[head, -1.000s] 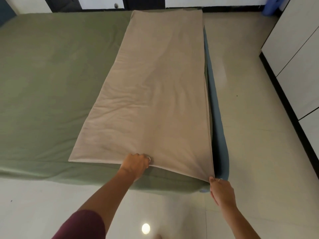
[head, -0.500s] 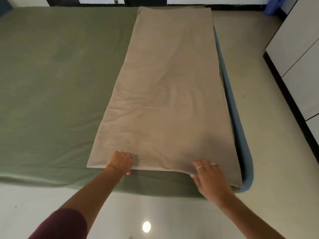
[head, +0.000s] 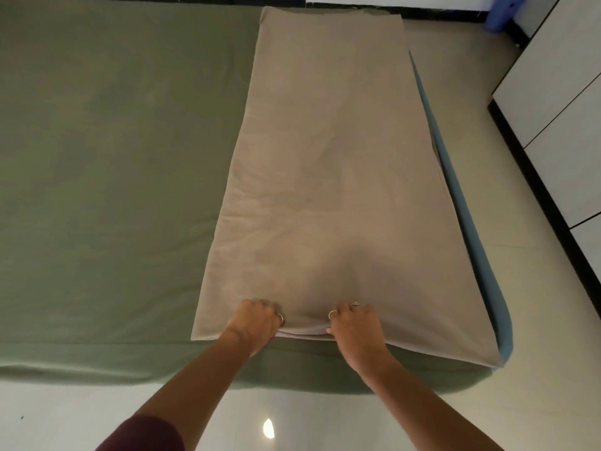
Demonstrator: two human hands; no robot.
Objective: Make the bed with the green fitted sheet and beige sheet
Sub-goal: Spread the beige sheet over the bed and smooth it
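Observation:
The green fitted sheet (head: 107, 177) covers the mattress, smooth across its left and middle. A beige sheet (head: 328, 164), folded into a long strip, lies along the bed's right side from the far end to the near edge. My left hand (head: 255, 323) grips the strip's near edge with curled fingers. My right hand (head: 356, 327) grips the same edge just to the right, fingers curled over the fabric. The two hands are close together, near the middle of the strip's near end.
The mattress's blue side (head: 455, 177) shows along the right edge of the bed. Pale tiled floor (head: 507, 320) runs to the right and in front. White cabinet doors (head: 559, 102) with a dark base line the right wall. A blue object (head: 499, 14) stands at the far right.
My right hand left the strip's near right corner, moved left along the near edge and took hold beside my left hand. My left hand kept its grip. The view shifted right.

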